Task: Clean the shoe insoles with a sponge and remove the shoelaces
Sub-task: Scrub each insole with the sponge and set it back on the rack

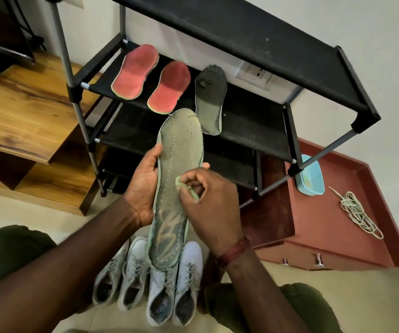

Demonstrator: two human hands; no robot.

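My left hand point(143, 186) grips a long grey-green insole point(178, 164) by its left edge and holds it upright in front of me. My right hand point(208, 200) pinches a small pale green sponge point(181, 186) against the insole's middle. Two red insoles point(136, 72) point(169, 86) and a dark grey insole point(210, 102) lie on the black rack's middle shelf point(253, 121). Several white sneakers point(136, 270) with laces in them stand on the floor below my hands. A bundle of loose shoelaces point(359, 212) lies on the red cabinet top.
The black shoe rack point(265, 39) stands right in front, its top shelf overhanging. A light blue tub point(310, 176) sits on the red cabinet point(313, 227) at the right. Wooden shelving point(25, 109) is at the left. My knees frame the sneakers.
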